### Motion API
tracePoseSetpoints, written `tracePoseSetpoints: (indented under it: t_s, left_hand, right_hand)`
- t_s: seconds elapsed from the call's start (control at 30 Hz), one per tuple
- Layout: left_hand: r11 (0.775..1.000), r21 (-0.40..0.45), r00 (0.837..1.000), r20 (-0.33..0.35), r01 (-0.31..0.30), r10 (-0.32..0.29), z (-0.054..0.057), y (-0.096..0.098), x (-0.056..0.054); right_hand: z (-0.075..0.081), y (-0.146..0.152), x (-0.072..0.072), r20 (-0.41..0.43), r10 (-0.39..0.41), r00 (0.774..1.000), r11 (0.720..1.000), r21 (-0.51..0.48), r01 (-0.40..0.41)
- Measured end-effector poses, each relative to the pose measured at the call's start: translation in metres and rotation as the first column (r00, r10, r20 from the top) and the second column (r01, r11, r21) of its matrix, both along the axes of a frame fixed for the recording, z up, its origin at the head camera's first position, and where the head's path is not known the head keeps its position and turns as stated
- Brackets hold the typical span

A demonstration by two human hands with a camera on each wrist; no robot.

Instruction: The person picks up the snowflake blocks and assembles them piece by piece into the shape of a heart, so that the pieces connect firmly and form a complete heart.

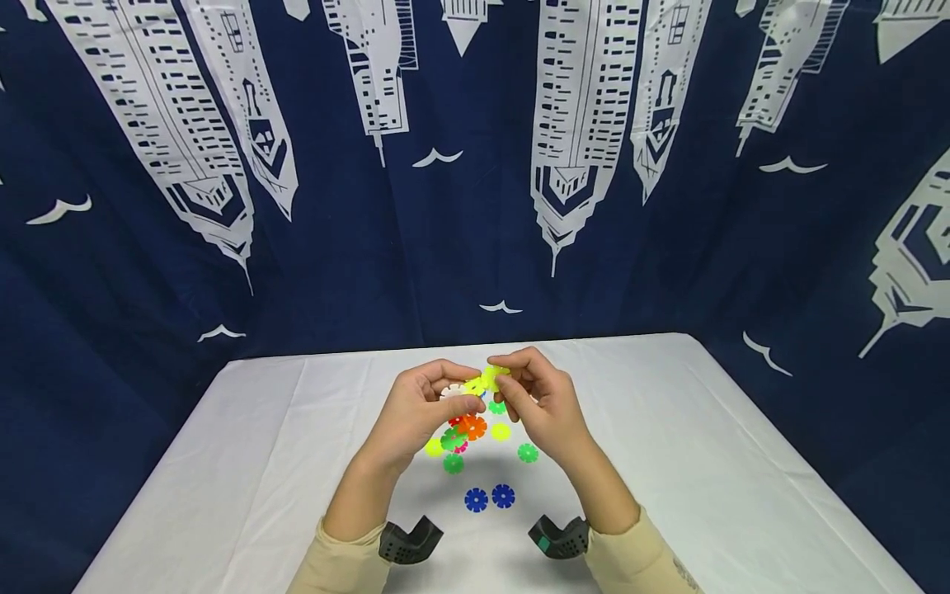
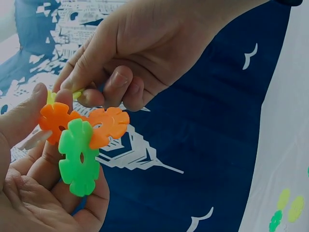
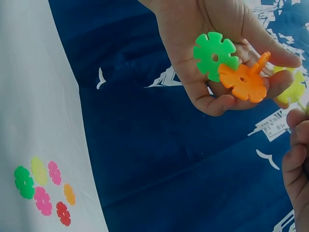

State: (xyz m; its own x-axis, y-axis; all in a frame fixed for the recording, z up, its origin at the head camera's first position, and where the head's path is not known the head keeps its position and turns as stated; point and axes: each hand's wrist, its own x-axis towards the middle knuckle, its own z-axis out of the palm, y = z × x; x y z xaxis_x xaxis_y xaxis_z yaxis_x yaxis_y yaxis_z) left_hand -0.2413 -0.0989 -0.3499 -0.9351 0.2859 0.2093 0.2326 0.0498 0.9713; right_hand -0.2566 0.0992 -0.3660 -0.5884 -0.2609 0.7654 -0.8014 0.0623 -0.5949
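My left hand holds a cluster of joined notched plastic discs. In the left wrist view a green disc of this cluster slots into an orange disc, with another orange disc beside it. A yellow disc reaches from the left fingertips toward the other hand. In the head view a white disc shows by the left fingers. Between thumb and fingers my right hand pinches a yellow disc at the cluster's end. Fingers partly hide where the yellow discs meet.
Loose discs lie on the white-covered table under the hands: two blue discs, one of them the left blue disc, a green disc, a yellow disc and several others. A navy curtain with white buildings hangs behind.
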Motion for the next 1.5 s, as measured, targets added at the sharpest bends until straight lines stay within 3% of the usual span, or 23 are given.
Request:
tracePoseSetpoints:
  t_s: [0.23,0.53,0.83,1.0,1.27,1.5]
  left_hand:
    - [1.0,-0.012,1.0,0.015,-0.018,0.018,0.002,0.0,0.001]
    - [0.998,0.038,0.998,0.033,0.057,-0.059,0.002,-0.002,0.003]
    - [0.99,0.095,0.994,0.043,0.1,-0.105,-0.003,0.0,0.0]
    - [0.992,0.06,0.994,0.022,0.108,-0.11,-0.005,0.001,-0.001]
    - [0.993,0.024,0.993,-0.001,0.115,-0.115,-0.005,0.001,-0.002]
    - [0.994,0.067,0.996,0.017,0.081,-0.082,-0.006,0.001,-0.004]
  right_hand:
    - [0.002,-0.001,0.002,-0.07,-0.013,0.997,0.999,0.033,0.016]
    - [0.0,-0.002,0.002,-0.031,0.073,0.997,0.997,0.021,-0.072]
    - [0.0,-0.002,0.001,0.083,0.071,0.994,0.997,-0.031,-0.069]
    - [-0.001,0.001,-0.001,0.14,0.068,0.988,0.997,-0.036,-0.064]
    - [-0.005,0.004,-0.007,0.159,0.137,0.978,0.989,-0.08,-0.125]
    - [-0.01,0.01,-0.016,0.227,0.071,0.971,0.996,-0.074,-0.055]
